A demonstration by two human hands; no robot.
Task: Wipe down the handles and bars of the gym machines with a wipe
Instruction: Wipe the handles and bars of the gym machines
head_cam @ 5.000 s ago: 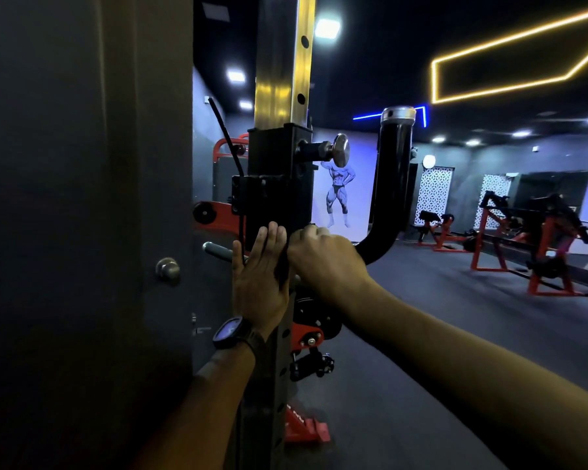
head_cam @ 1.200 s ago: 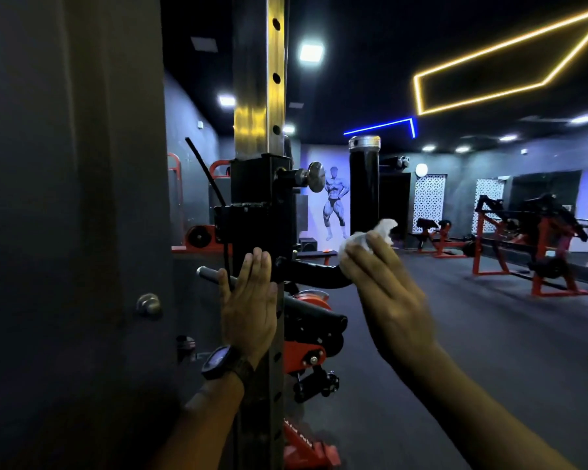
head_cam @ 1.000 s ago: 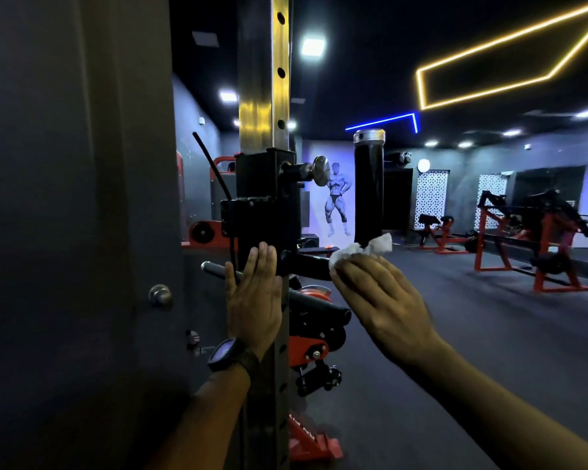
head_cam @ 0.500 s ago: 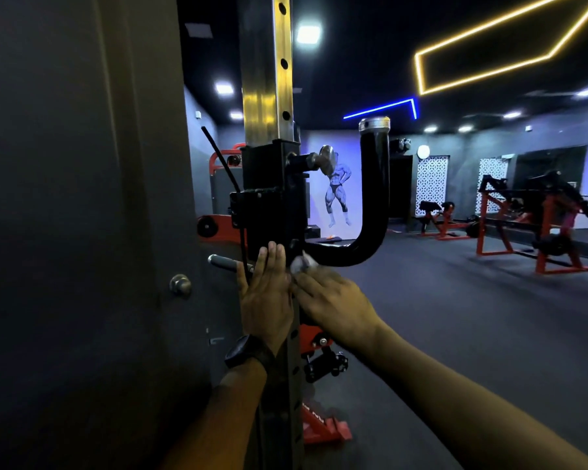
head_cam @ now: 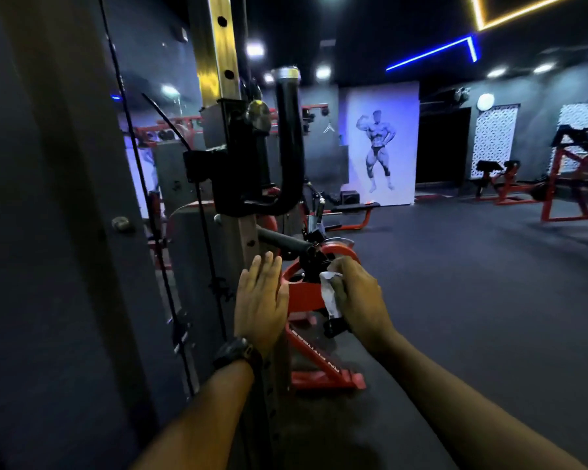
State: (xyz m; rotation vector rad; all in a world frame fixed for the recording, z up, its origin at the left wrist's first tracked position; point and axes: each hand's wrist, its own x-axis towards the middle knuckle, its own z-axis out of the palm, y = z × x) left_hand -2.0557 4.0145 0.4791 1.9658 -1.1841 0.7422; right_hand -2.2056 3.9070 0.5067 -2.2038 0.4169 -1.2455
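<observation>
R hand (head_cam: 357, 296) grips crumpled white wipe (head_cam: 330, 295) beside red machine frame (head_cam: 302, 293); L hand (head_cam: 260, 303), fingers straight, rests flat on perforated steel upright (head_cam: 218, 45).

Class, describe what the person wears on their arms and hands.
The left forearm and right forearm are bare, with no sleeves in view. Neither the left hand nor the right hand has a glove. A dark, chunky wristwatch sits on the left wrist.

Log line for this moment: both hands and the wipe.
left hand: flat on upright | right hand: grips wipe | wipe: at red bracket, below black handle | phase: wiping
</observation>
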